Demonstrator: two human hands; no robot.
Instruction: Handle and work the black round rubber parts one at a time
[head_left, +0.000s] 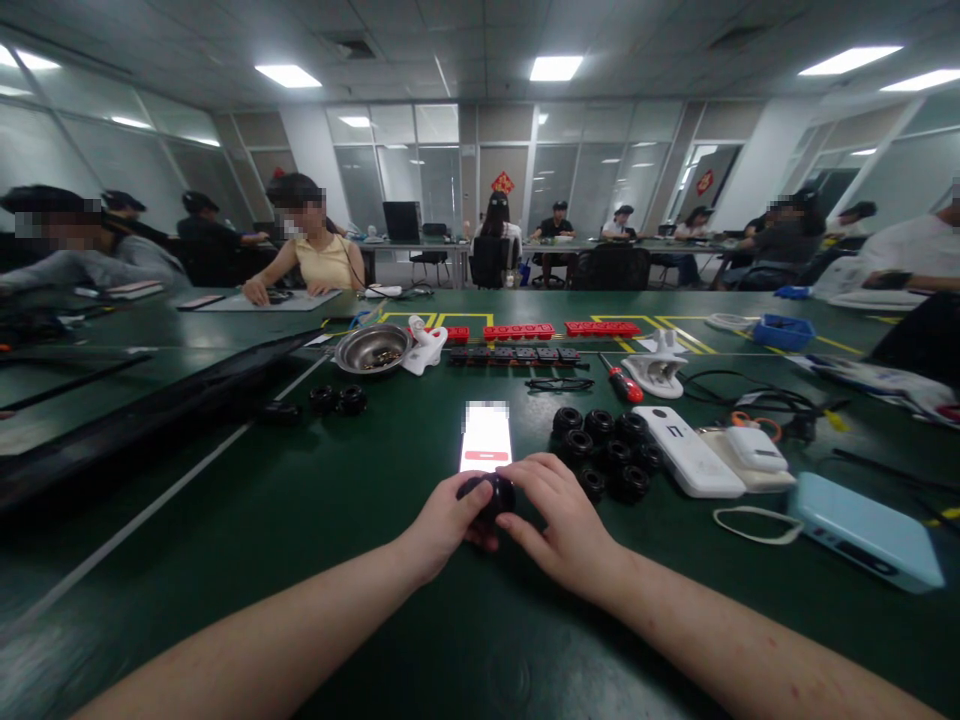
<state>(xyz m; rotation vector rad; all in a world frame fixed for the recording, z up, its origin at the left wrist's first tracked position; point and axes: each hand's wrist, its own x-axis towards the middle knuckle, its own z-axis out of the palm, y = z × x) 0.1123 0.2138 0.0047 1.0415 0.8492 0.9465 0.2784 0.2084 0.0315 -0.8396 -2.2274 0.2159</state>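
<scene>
Low over the green table, my left hand point(454, 520) is closed around a glossy black round part point(495, 495), thumb on top. My right hand point(559, 520) curves round the part's right side, its fingertips against it. Just beyond the hands lies a phone point(486, 435) with a lit white screen and a red button. Several black wheel-like parts point(600, 445) are clustered to the right of my right hand. Two similar parts point(337, 399) lie off to the left. The underside of the held part is hidden by my fingers.
Farther back are a metal bowl point(373, 349) with small pieces, red trays point(517, 332), a black strip of parts point(517, 357) and a screwdriver point(625, 383). To the right lie a white power bank point(688, 452) and a light-blue box point(866, 530). Several people sit around.
</scene>
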